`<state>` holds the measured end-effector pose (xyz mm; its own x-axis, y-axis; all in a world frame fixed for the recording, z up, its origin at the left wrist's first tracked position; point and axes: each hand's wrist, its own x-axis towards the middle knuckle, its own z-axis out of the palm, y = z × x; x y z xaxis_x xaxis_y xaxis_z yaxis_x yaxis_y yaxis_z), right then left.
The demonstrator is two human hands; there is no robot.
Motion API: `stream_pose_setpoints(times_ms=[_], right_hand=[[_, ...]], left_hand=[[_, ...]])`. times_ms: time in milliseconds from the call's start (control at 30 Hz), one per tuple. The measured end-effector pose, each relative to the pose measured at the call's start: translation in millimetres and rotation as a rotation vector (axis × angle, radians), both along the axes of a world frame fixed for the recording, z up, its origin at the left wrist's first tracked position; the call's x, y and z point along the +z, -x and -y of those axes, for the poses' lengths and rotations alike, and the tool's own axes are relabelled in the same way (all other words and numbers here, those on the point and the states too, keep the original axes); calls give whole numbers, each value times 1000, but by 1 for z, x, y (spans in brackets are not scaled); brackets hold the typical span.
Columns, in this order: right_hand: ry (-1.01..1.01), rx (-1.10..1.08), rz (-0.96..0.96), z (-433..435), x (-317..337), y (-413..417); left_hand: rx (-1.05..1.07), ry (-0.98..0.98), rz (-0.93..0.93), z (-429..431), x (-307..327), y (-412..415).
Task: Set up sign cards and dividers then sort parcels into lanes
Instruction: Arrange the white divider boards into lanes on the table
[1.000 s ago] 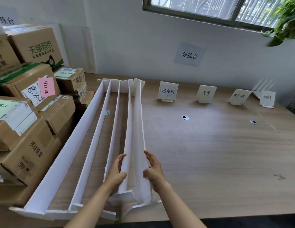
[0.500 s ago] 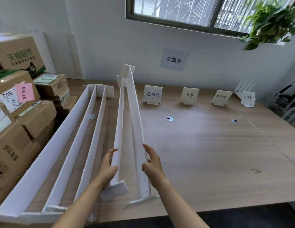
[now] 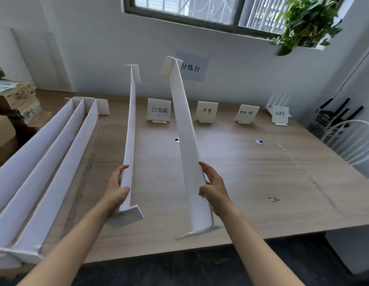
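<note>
Two long white foam-board dividers are lifted off the wooden table (image 3: pixel 251 172), far ends tilted up. My left hand (image 3: pixel 115 188) grips the left divider (image 3: pixel 130 124) near its foot end. Near its lower end, the right divider (image 3: pixel 184 129) is held by my right hand (image 3: pixel 213 187); its foot hovers just over the table's front edge. Three more dividers (image 3: pixel 55 153) lie side by side at the left. Several white sign cards stand in a row at the back: one (image 3: pixel 159 110), another (image 3: pixel 207 111), a third (image 3: pixel 246 113) and the rightmost (image 3: pixel 280 114).
Cardboard parcels (image 3: pixel 12 104) are stacked at the far left. A paper sign (image 3: pixel 190 67) hangs on the wall, partly behind the right divider. A plant (image 3: pixel 305 21) hangs at the window, and a white chair (image 3: pixel 350 139) stands to the right of the table.
Both hands lifted the two dividers out of the group at the left, moved them rightward and spread them apart, far ends raised. The view swung right.
</note>
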<state>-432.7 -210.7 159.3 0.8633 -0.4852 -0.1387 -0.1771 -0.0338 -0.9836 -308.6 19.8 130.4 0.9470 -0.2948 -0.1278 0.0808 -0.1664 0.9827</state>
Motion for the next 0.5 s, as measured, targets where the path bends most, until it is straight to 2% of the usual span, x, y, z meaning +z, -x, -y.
stream_pose_setpoints(times_ms=[500], right_hand=[[-6, -183, 12, 168, -6, 99]], left_hand=[[-149, -43, 57, 156, -8, 40]])
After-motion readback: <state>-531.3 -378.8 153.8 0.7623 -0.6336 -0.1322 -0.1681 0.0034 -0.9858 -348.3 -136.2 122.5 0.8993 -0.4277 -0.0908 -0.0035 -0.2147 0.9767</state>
